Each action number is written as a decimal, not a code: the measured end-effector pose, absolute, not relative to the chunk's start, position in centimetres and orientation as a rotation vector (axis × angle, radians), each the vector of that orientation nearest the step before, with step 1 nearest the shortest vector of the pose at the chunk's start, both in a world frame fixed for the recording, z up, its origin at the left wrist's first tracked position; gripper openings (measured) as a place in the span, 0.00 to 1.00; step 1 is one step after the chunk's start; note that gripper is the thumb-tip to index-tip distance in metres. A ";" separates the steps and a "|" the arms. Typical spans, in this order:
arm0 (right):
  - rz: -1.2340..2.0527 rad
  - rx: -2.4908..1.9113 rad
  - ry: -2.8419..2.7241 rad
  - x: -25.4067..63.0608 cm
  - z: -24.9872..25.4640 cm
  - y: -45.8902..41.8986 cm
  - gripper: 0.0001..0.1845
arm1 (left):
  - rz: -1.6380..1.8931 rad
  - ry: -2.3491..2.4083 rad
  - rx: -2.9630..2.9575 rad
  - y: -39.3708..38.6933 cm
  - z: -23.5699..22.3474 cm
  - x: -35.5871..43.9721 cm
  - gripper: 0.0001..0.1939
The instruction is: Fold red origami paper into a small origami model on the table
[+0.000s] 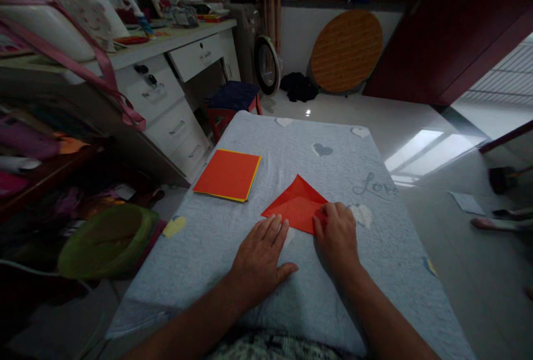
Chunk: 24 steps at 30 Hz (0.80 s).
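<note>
A red sheet of paper [296, 203], folded into a triangle, lies on a grey cloth-covered table [258, 143]. My left hand [261, 257] lies flat with its fingers stretched out, the fingertips pressing the paper's near left edge. My right hand [336, 232] rests on the paper's right corner with its fingers curled and pressed down on the fold. A stack of square coloured papers [228, 174], red on top, sits on the table to the left, apart from both hands.
A white desk with drawers [183, 71] stands at the left, cluttered on top. A green basin [106, 238] sits low beside the table. A small stool [233, 101] and a round wooden board [346, 51] are beyond the table. Someone's foot [485, 223] shows at far right.
</note>
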State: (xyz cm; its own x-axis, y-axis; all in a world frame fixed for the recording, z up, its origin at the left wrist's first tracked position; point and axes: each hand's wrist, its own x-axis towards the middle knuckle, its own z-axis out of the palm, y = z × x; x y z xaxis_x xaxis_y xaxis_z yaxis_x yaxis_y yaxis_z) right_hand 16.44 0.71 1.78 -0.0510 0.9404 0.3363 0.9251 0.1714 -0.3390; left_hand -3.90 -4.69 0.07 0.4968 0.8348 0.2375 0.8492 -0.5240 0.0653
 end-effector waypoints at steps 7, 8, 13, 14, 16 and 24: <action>0.091 -1.217 -2.383 15.2 2.1 -1.7 0.12 | -0.465 -1.496 -2.639 -4.8 0.0 -3.9 0.38; 0.094 -1.187 -2.417 15.1 2.0 -2.1 0.14 | -0.476 -1.493 -2.633 -4.8 -0.1 -4.0 0.38; 0.049 -1.216 -2.494 14.9 1.3 -3.1 0.20 | -0.489 -1.484 -2.657 -4.6 -0.3 -4.2 0.38; 0.045 -1.234 -2.494 14.8 1.3 -3.1 0.20 | -0.490 -1.491 -2.663 -4.6 -0.2 -4.4 0.38; 0.036 -1.253 -2.484 14.7 1.3 -3.1 0.18 | -0.474 -1.498 -2.672 -4.5 -0.1 -4.7 0.38; 0.063 -1.316 -2.490 14.4 1.7 -3.1 0.17 | -0.303 -1.585 -2.635 -4.3 0.5 -6.8 0.36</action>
State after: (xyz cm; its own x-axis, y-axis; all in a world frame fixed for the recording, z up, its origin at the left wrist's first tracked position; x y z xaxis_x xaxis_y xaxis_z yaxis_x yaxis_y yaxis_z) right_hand 14.36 -3.06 1.73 -0.5228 0.8114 0.2614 0.7972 0.5740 -0.1870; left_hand -6.85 -4.27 0.47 0.4549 0.8693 0.1932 0.8794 -0.4728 0.0567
